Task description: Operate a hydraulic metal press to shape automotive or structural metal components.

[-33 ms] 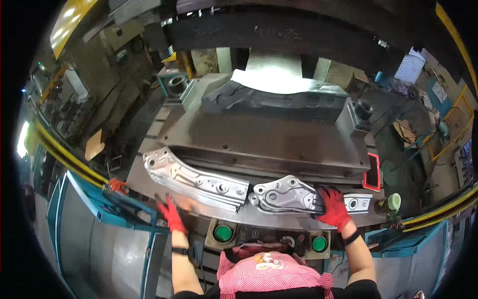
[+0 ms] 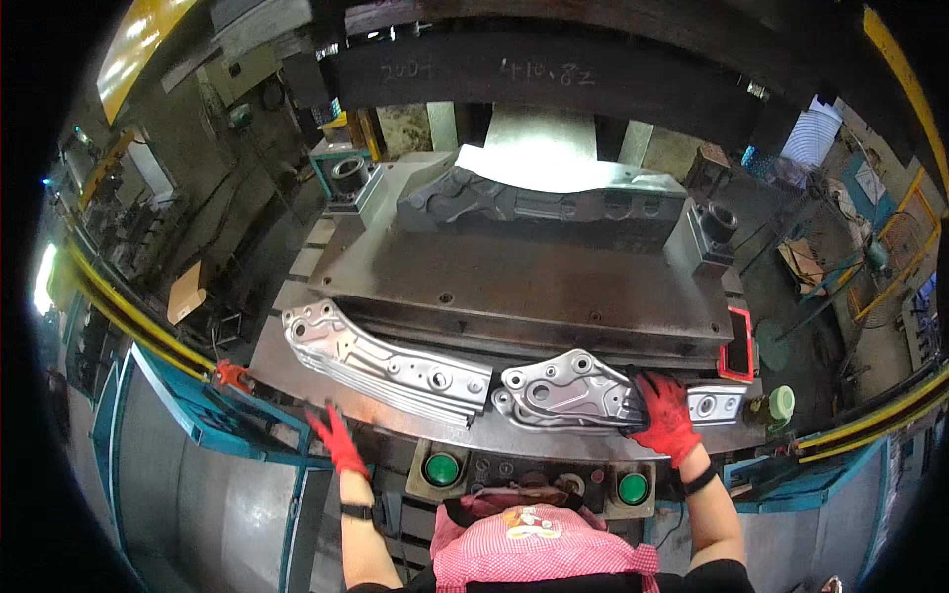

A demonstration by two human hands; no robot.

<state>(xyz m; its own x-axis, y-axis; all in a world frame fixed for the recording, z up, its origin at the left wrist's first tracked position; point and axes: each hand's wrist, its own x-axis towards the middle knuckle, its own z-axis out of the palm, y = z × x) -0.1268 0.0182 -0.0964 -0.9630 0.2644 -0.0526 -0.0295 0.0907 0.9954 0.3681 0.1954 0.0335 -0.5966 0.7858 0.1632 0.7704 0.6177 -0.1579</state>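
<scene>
My right hand (image 2: 666,417), in a red glove with dark fingertips, is closed over the middle of a long pressed metal bracket (image 2: 554,387) near the front edge of the press bed. The bracket's holed left part and its narrow right end show on either side of the glove. At least one more bracket edge shows under it. To the left, a stack of similar curved metal brackets (image 2: 395,368) lies on the bed. My left hand (image 2: 339,445), also red-gloved, hovers in front of that stack with fingers apart, touching nothing.
A large steel die (image 2: 514,272) with a dark shaped block (image 2: 544,203) stands behind the brackets, between two guide posts. Green buttons (image 2: 441,467) sit on the front panel. A red-rimmed box (image 2: 735,344) and a green-capped bottle (image 2: 779,403) stand at the right.
My left hand has drawn back slightly toward me, away from the left stack. The right bracket has shifted a little to the right under my right hand.
</scene>
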